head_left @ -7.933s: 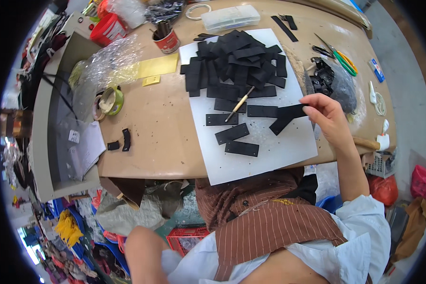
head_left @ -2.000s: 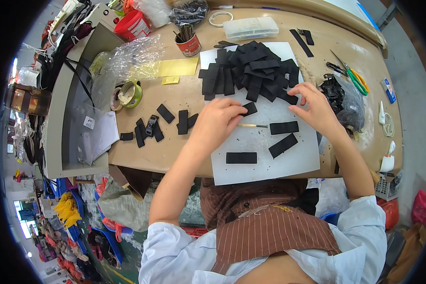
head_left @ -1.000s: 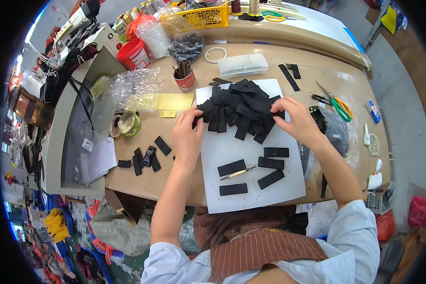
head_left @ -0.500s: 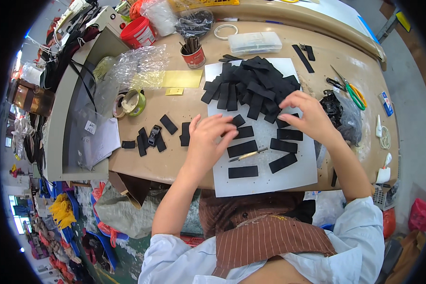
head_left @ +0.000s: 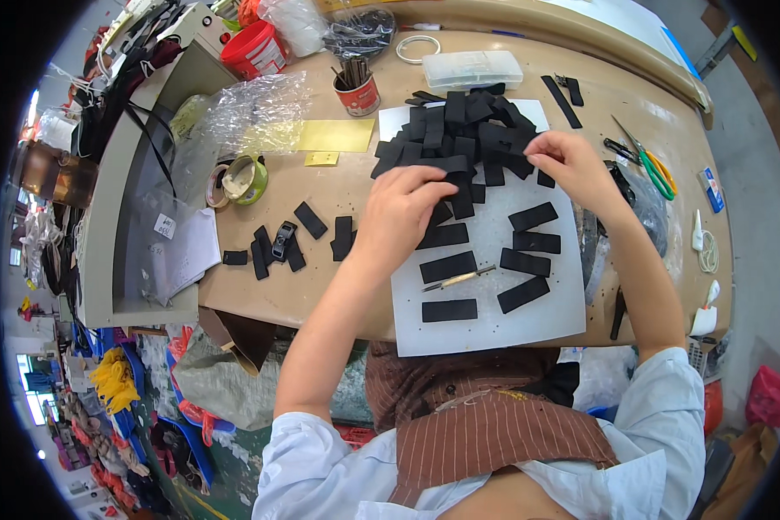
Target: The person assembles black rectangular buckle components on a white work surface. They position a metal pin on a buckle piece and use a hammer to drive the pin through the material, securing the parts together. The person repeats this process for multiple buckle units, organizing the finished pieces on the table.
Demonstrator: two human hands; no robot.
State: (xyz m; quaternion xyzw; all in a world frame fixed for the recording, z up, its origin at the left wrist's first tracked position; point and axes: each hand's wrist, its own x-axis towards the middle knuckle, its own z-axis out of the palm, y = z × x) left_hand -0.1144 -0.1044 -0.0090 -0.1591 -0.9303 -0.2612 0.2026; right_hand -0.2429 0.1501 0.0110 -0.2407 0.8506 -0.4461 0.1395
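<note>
A heap of short black fabric strips (head_left: 438,126) lies on a white sheet (head_left: 542,334) in front of me. My left hand (head_left: 400,208) is at the heap's near left side, its fingers bent together on a black strip (head_left: 461,198). At the right side of the heap, my right hand (head_left: 572,169) pinches the end of another strip (head_left: 505,139) between thumb and fingertips. Nearer to me, several strips lie in two loose columns, including one on the left (head_left: 449,309) and one on the right (head_left: 523,295). A thin pointed tool (head_left: 459,278) rests between the columns.
To the left lie more strips with a black buckle (head_left: 282,241), and tape rolls (head_left: 246,180). Behind stand a red can of sticks (head_left: 356,91) and a clear plastic box (head_left: 472,69). Scissors (head_left: 654,169) and a plastic bag (head_left: 650,221) are at the right.
Both hands have moved farther away, up to the heap, and closed on strips. The heap's strips are shifted about, and a strip now shows at the top of the right column.
</note>
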